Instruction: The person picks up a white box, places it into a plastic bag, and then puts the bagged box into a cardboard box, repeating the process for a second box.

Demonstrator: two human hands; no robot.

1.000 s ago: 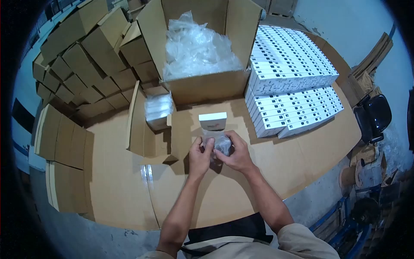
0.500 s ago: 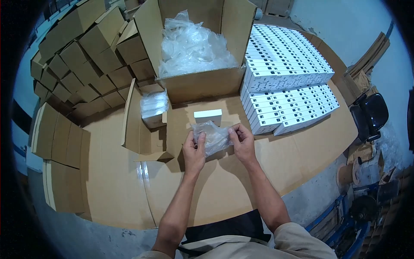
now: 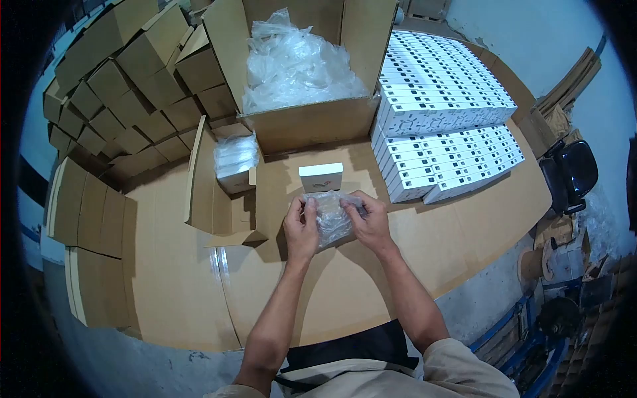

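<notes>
A clear plastic bag (image 3: 334, 217) hangs between my two hands over the cardboard-covered table. My left hand (image 3: 302, 229) pinches its left upper edge, with the thumb on top. At the opposite edge, my right hand (image 3: 371, 224) is closed on the plastic. Just beyond the bag stands a small white box (image 3: 320, 178) with a small reddish mark on its front. To the left, an open brown carton (image 3: 233, 229) contains several plastic-wrapped white boxes (image 3: 236, 159). Whether anything is inside the bag in my hands is hard to see.
A large carton (image 3: 308, 129) full of loose clear bags (image 3: 298, 69) stands at the back. Stacked rows of white boxes (image 3: 451, 109) occupy the right side. Brown cartons (image 3: 126, 99) are piled at the back left, with more cartons (image 3: 93, 212) along the left edge.
My right hand has moved slightly left, closer to my left hand. The bag has drawn in between them and covers the lower part of the white box.
</notes>
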